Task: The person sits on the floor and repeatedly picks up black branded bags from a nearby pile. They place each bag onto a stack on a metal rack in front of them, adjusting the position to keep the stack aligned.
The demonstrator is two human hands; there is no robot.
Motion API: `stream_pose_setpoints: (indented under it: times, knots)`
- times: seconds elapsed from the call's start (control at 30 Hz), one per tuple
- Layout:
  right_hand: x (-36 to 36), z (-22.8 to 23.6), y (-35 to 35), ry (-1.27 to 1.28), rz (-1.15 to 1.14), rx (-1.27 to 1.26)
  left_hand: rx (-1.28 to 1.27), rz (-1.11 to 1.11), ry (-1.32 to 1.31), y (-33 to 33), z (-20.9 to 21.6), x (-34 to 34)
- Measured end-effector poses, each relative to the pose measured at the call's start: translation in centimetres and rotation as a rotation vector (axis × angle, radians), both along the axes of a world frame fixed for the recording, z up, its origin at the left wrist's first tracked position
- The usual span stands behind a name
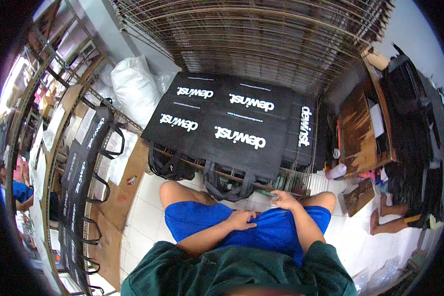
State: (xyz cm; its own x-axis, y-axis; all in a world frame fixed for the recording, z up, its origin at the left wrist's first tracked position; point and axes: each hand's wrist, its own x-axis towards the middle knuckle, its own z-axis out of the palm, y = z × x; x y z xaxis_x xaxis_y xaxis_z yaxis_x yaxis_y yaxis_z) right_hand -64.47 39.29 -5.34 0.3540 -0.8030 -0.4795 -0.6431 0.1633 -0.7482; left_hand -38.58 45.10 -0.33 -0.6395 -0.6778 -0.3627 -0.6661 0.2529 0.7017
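Observation:
My left hand [242, 220] lies on the blue shorts [197, 217] over my lap, fingers stretched loosely and holding nothing that I can see. My right hand [284, 200] is at the near edge of the wire rack, its fingers closed beside a thin green piece [265, 192]; whether they grip it is too small to tell. In front of me, black fabric bags [232, 118] with white print lie flat in rows on the rack. Black carry handles [227, 190] hang over its near edge, just left of my right hand.
Stacked wire racks [271, 39] rise behind the bags. At left, more black bags [79, 182] lie along a metal shelf, near a white sack [135, 86]. A wooden cabinet [362, 128] stands at right, by hanging black material [414, 118] and another person's bare feet [387, 219].

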Motion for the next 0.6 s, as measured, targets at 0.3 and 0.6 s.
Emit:
stream_pose_setpoints:
  times: [0.3, 0.6]
  knots:
    - [-0.4, -2.4, -0.3, 0.018, -0.003, 0.064, 0.084, 0.18, 0.117, -2.9, -1.9, -0.8]
    - [-2.2, -1.0, 0.5, 0.086, 0.009, 0.001, 0.075, 0.213, 0.105, -3.3, -4.3, -1.3]
